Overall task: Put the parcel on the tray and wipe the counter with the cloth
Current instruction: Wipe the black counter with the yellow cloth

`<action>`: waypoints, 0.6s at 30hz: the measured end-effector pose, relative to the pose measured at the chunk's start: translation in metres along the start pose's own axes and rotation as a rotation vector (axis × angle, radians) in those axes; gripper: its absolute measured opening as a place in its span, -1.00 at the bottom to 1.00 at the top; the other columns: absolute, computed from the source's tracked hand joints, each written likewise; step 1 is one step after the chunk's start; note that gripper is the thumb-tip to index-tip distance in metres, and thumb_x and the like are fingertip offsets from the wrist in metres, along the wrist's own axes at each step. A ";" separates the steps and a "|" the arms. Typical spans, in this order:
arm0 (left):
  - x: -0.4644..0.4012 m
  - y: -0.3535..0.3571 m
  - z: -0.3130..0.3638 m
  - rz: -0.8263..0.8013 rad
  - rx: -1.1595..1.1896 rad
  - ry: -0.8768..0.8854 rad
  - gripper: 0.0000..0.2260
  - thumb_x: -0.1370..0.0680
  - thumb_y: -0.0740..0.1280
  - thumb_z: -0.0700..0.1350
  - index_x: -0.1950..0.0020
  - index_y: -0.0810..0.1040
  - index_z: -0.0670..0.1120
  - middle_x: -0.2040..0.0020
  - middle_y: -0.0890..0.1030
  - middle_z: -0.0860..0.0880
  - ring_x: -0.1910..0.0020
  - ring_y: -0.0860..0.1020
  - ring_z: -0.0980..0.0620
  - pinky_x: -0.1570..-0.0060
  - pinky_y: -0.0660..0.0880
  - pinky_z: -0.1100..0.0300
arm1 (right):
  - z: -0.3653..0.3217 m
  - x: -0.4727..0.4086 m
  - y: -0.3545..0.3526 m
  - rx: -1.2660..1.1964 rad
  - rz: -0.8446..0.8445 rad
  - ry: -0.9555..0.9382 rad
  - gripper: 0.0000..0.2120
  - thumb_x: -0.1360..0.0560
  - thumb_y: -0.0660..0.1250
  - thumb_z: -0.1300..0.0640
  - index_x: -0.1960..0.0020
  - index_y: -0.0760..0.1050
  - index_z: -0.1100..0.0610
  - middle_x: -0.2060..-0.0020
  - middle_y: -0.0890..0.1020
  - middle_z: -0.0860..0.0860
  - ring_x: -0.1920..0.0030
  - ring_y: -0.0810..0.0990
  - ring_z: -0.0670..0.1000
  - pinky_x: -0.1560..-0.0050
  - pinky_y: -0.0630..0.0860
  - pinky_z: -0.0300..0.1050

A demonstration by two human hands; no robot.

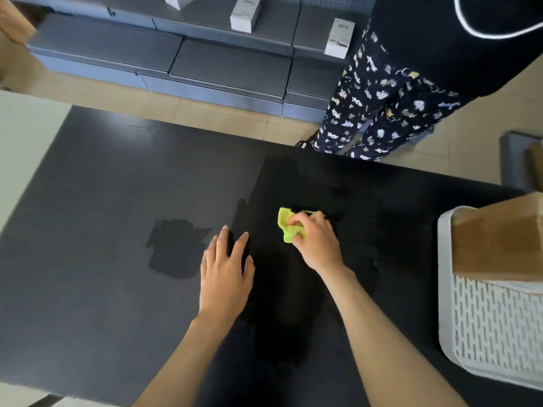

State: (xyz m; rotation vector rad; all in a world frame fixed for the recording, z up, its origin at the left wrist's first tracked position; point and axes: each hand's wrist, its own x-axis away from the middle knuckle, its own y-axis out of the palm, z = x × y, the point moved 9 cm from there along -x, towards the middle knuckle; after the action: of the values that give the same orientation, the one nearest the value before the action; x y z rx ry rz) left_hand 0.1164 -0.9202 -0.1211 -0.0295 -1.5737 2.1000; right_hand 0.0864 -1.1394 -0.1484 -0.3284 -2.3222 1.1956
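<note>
A brown cardboard parcel [499, 239] sits on the white slotted tray [493, 327] at the right edge of the black counter [102, 201]. My right hand [316, 242] grips a bunched yellow-green cloth [286, 226] and presses it on the counter near the middle. Part of the cloth is hidden under my fingers. My left hand [226, 271] lies flat on the counter just left of the cloth, fingers straight and spread. A dark patch [176, 248] marks the counter further left.
A person in dark patterned trousers [379, 110] stands just beyond the counter's far edge. Grey shelving [176, 54] with white boxes [245, 13] runs along the back. A pale surface [26, 142] borders the counter on the left.
</note>
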 end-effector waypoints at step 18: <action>-0.007 0.023 0.030 0.041 -0.097 -0.111 -0.40 -0.64 0.24 0.11 -0.66 0.13 0.14 -0.64 0.24 -0.13 -0.54 0.31 -0.28 -0.41 0.41 -0.27 | 0.026 -0.103 -0.051 -0.080 0.073 -0.056 -0.76 -0.52 0.39 0.10 -0.16 0.57 -0.10 -0.05 0.43 -0.04 -0.17 0.47 0.14 -0.10 0.48 0.02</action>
State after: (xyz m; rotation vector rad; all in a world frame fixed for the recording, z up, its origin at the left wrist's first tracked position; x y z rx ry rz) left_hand 0.1043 -0.9541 -0.1335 0.0215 -1.7533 2.0871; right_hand 0.1601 -1.2315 -0.1534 -0.4159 -2.4299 1.1619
